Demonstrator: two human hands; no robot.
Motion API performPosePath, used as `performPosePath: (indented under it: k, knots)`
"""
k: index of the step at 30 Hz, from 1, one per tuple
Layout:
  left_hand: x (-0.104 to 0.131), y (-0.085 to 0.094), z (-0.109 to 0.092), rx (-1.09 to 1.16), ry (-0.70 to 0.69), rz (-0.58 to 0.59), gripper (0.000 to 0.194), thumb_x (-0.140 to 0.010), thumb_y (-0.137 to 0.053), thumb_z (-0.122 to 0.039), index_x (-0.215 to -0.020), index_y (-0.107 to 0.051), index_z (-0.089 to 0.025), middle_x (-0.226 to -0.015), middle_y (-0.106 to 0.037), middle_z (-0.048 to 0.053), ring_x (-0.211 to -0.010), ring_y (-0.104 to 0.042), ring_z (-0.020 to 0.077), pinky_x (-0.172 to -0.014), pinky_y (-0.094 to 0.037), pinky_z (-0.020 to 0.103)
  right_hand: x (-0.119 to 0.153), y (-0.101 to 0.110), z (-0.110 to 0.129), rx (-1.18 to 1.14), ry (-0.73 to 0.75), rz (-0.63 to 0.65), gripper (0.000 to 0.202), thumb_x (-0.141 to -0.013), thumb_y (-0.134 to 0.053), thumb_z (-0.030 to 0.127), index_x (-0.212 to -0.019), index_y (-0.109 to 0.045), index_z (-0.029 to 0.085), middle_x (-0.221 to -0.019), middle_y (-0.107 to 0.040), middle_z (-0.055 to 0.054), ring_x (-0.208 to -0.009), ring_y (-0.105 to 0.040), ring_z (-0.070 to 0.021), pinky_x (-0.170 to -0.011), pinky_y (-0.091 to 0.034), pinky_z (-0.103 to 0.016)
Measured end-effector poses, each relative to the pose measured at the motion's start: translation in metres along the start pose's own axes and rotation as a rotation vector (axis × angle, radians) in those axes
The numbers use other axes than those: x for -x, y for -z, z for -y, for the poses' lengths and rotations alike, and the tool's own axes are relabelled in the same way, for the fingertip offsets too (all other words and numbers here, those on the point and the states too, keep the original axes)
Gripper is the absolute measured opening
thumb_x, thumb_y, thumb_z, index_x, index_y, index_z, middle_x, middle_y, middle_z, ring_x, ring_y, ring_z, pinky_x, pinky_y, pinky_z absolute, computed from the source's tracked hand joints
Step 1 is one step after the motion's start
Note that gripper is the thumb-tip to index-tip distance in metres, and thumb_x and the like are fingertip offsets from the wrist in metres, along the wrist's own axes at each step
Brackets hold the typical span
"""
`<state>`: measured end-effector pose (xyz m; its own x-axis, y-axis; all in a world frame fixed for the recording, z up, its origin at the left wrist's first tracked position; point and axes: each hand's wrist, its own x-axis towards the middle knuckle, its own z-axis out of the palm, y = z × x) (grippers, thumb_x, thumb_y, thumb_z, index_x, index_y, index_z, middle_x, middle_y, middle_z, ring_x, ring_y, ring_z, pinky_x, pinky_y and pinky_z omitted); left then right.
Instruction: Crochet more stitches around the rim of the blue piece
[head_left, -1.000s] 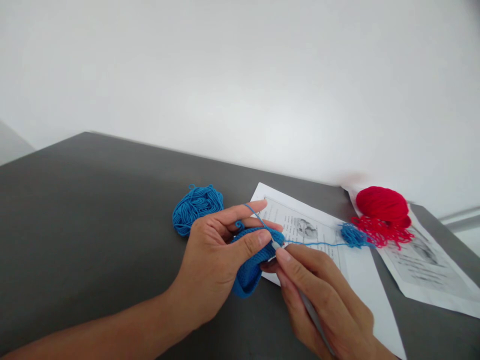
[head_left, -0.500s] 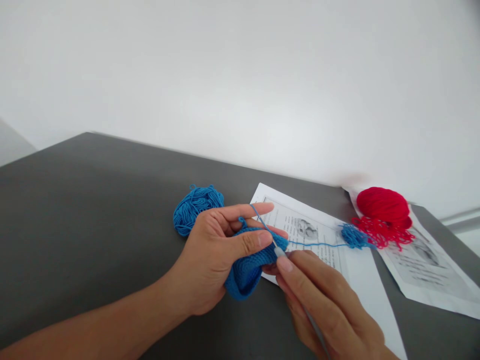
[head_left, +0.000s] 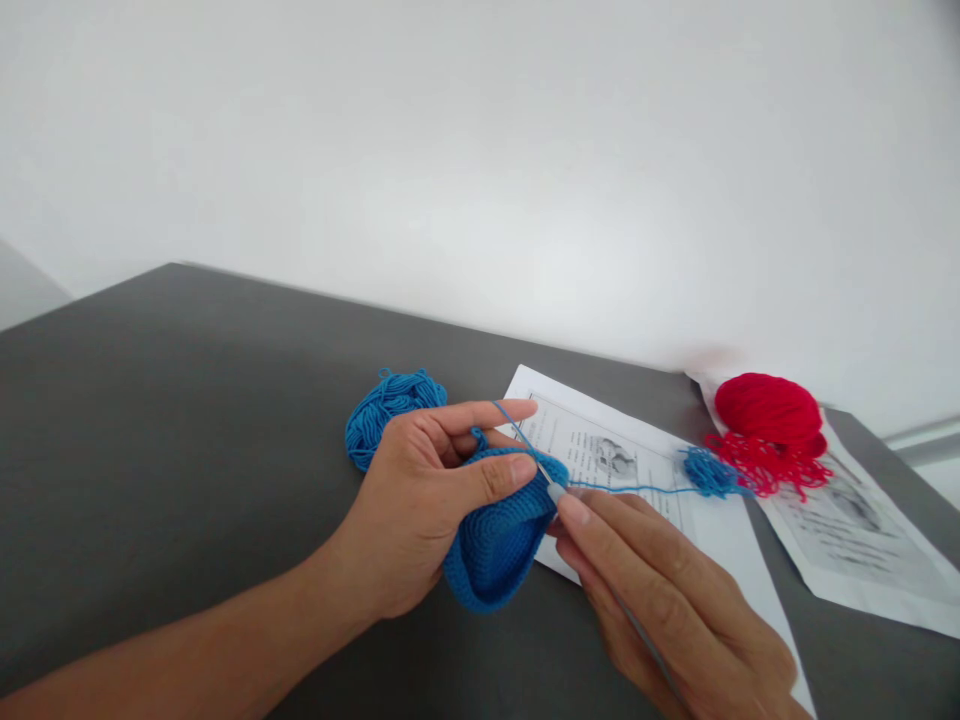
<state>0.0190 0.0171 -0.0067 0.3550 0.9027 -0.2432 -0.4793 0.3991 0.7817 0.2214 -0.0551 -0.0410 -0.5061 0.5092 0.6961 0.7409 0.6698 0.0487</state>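
Between thumb and fingers, my left hand grips a blue crochet piece, cupped in shape and hanging below the hand. Over the outstretched left index finger runs a strand of blue yarn, leading down to the hook tip. My right hand holds a grey-handled crochet hook like a pen. The hook's metal end meets the upper edge of the piece beside my left thumb. A blue strand stretches right, across the paper, to a small loose blue tangle.
Behind my left hand lies a ball of blue yarn. A printed sheet is on the dark table under the work. At right, a red yarn ball with loose red strands rests on a second printed sheet. A white wall rises behind.
The crochet piece has turned so that more of its hollow inside shows. Both hands have shifted slightly; the right hand sits a little lower and further right, its grip on the hook unchanged.
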Motion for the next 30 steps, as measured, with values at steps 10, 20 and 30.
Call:
performPosePath:
  k: [10, 20, 30]
  knots:
    - [-0.002, 0.004, 0.000, -0.037, -0.042, -0.002, 0.041, -0.063, -0.100, -0.014, -0.102, -0.087, -0.015, -0.067, -0.076, -0.001, -0.056, -0.063, 0.0059, -0.053, -0.053, 0.011, 0.009, 0.000, -0.002, -0.018, -0.014, 0.056, 0.060, -0.100, -0.058, 0.006, -0.159, -0.048, 0.012, -0.133, -0.076, -0.013, -0.112, -0.078, -0.0280, -0.094, -0.070, -0.038]
    - [-0.003, -0.001, 0.000, 0.052, 0.020, 0.026, 0.042, -0.060, -0.103, -0.016, -0.100, -0.087, -0.014, -0.065, -0.075, 0.000, -0.054, -0.064, 0.0063, -0.054, -0.054, 0.012, 0.000, -0.005, 0.012, 0.067, 0.008, 0.056, 0.040, -0.099, -0.057, 0.001, -0.137, -0.066, 0.007, -0.122, -0.078, -0.017, -0.121, -0.072, -0.0277, -0.086, -0.067, -0.033]
    - [-0.002, 0.005, -0.005, -0.031, 0.039, 0.062, 0.046, -0.060, -0.103, -0.019, -0.104, -0.087, -0.015, -0.070, -0.076, 0.002, -0.059, -0.066, 0.0086, -0.055, -0.054, 0.014, -0.005, 0.005, -0.001, -0.018, 0.116, 0.046, 0.031, -0.101, -0.054, 0.001, -0.129, -0.068, 0.003, -0.119, -0.075, -0.018, -0.119, -0.064, -0.0272, -0.088, -0.059, -0.036]
